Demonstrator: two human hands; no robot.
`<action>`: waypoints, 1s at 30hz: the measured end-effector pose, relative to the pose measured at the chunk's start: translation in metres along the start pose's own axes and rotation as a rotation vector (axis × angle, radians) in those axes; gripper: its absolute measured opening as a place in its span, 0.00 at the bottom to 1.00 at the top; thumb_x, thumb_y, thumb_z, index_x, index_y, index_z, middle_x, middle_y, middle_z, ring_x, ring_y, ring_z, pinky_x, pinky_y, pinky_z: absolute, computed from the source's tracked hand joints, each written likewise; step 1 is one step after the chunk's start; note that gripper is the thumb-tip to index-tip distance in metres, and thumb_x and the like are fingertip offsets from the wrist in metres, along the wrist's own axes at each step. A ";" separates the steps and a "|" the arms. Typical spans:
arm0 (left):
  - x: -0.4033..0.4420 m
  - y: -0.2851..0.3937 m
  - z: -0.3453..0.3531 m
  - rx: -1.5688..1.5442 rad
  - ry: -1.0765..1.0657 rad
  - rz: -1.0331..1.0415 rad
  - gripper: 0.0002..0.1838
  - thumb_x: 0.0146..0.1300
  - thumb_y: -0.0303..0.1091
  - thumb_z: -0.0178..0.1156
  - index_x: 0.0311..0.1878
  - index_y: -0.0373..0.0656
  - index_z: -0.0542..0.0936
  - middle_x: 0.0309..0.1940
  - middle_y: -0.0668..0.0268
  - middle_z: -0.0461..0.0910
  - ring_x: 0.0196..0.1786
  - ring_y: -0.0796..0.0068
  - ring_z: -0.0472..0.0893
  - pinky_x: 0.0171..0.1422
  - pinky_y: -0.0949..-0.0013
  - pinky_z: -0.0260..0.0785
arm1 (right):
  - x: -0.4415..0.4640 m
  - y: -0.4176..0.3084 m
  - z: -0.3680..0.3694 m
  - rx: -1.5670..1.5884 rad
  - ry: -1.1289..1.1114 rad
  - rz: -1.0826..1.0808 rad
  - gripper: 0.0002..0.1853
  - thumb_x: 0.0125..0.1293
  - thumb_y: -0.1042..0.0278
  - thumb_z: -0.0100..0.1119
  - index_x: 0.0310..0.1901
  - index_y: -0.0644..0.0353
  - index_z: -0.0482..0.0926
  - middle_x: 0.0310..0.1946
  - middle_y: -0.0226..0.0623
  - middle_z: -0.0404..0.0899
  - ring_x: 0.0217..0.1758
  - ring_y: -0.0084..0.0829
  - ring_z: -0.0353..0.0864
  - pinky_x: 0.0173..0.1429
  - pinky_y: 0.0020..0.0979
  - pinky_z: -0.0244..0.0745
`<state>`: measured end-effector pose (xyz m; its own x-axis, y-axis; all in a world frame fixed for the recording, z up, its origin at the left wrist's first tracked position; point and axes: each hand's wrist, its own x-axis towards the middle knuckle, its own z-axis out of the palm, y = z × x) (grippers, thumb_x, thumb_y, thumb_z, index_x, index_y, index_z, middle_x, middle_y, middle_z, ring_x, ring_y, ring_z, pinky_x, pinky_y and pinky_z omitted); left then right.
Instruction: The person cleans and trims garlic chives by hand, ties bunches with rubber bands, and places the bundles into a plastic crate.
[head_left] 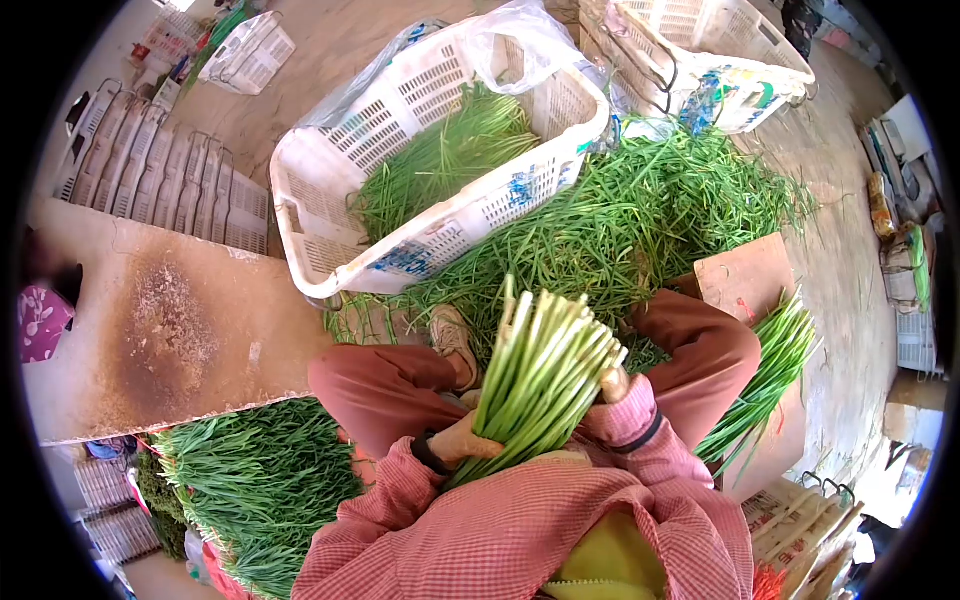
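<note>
A thick bunch of long green stalks [545,375], with pale cut ends pointing away from me, is held upright in front of my chest. My left hand [467,442] is closed around its lower left side, thumb across the stalks. At its upper right, near the pale ends, my right hand [612,387] grips the edge, its fingers partly hidden by the stalks. Beyond my knees lies a broad heap of loose green leaves and stalks [650,210].
A white plastic basket [440,215] containing greens stands ahead; another white basket [740,95] is at upper right. Stacked greens [260,490] lie at lower left beside a stained board [170,320]. More stalks [765,375] rest on cardboard [770,440] to my right.
</note>
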<state>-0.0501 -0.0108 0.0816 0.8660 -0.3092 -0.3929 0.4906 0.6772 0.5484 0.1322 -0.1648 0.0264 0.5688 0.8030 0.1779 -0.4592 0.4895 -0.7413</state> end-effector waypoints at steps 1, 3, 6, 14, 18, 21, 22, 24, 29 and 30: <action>0.003 0.002 0.005 0.055 -0.031 -0.005 0.41 0.46 0.41 0.68 0.62 0.43 0.60 0.57 0.65 0.66 0.58 0.72 0.65 0.62 0.68 0.56 | 0.022 -0.013 0.018 0.117 -0.004 0.072 0.53 0.45 0.53 0.68 0.66 0.62 0.42 0.63 0.43 0.55 0.63 0.39 0.59 0.66 0.39 0.54; 0.006 0.010 0.009 0.107 -0.080 0.035 0.37 0.48 0.36 0.67 0.61 0.41 0.61 0.56 0.64 0.68 0.57 0.71 0.67 0.61 0.68 0.58 | 0.053 -0.024 0.036 0.268 -0.066 0.209 0.50 0.47 0.64 0.67 0.66 0.62 0.41 0.61 0.42 0.57 0.62 0.36 0.61 0.65 0.38 0.55; 0.002 0.005 0.004 0.223 0.003 0.077 0.37 0.47 0.37 0.67 0.61 0.41 0.62 0.56 0.65 0.68 0.57 0.72 0.66 0.61 0.68 0.57 | 0.072 -0.026 0.044 0.320 -0.168 0.370 0.39 0.49 0.67 0.65 0.62 0.64 0.56 0.50 0.43 0.71 0.51 0.36 0.73 0.56 0.38 0.67; 0.005 0.090 0.041 0.344 -0.012 0.330 0.47 0.47 0.52 0.64 0.64 0.38 0.54 0.59 0.58 0.61 0.62 0.69 0.58 0.64 0.68 0.50 | 0.070 -0.033 0.045 0.200 -0.176 0.263 0.31 0.53 0.71 0.62 0.59 0.61 0.62 0.48 0.36 0.74 0.51 0.31 0.73 0.57 0.34 0.67; 0.034 0.084 0.008 1.213 0.237 0.217 0.36 0.51 0.56 0.59 0.55 0.36 0.67 0.48 0.59 0.71 0.52 0.70 0.68 0.56 0.67 0.60 | 0.066 -0.011 0.033 0.025 -0.112 0.218 0.44 0.53 0.66 0.63 0.67 0.57 0.45 0.64 0.33 0.56 0.64 0.29 0.58 0.64 0.32 0.57; 0.046 0.084 0.024 1.219 0.119 0.095 0.37 0.50 0.63 0.55 0.52 0.39 0.69 0.40 0.53 0.76 0.45 0.57 0.76 0.49 0.61 0.66 | 0.062 -0.019 0.039 0.327 -0.178 0.251 0.45 0.54 0.72 0.62 0.67 0.54 0.42 0.61 0.40 0.59 0.64 0.35 0.59 0.64 0.37 0.57; 0.048 0.083 0.024 1.225 0.113 0.098 0.37 0.50 0.63 0.55 0.52 0.39 0.69 0.40 0.53 0.76 0.45 0.57 0.76 0.49 0.61 0.66 | 0.062 -0.025 0.047 0.309 -0.162 0.269 0.43 0.55 0.74 0.60 0.67 0.54 0.41 0.60 0.40 0.62 0.64 0.35 0.60 0.64 0.36 0.58; 0.050 0.079 0.021 1.319 0.081 0.150 0.36 0.50 0.63 0.56 0.52 0.41 0.70 0.42 0.53 0.75 0.47 0.59 0.75 0.50 0.62 0.66 | 0.057 -0.041 0.058 0.252 -0.064 0.273 0.34 0.56 0.77 0.58 0.63 0.57 0.55 0.51 0.38 0.71 0.56 0.33 0.69 0.59 0.34 0.65; 0.046 0.094 0.035 0.898 -0.062 -0.127 0.34 0.51 0.51 0.63 0.56 0.39 0.66 0.47 0.62 0.74 0.49 0.71 0.72 0.53 0.68 0.63 | 0.067 -0.064 0.074 0.060 0.087 0.370 0.10 0.54 0.77 0.60 0.38 0.64 0.74 0.32 0.34 0.76 0.38 0.29 0.78 0.45 0.30 0.74; 0.042 0.098 0.031 0.899 -0.065 -0.127 0.34 0.51 0.51 0.63 0.56 0.39 0.66 0.47 0.62 0.74 0.49 0.71 0.72 0.53 0.68 0.63 | 0.071 -0.064 0.073 0.103 0.033 0.354 0.09 0.54 0.77 0.60 0.37 0.64 0.74 0.32 0.35 0.76 0.37 0.30 0.78 0.44 0.30 0.74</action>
<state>0.0373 0.0214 0.1418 0.7908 -0.4014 -0.4621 0.4492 -0.1324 0.8836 0.1521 -0.1141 0.1336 0.3828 0.9184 -0.1002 -0.6972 0.2161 -0.6835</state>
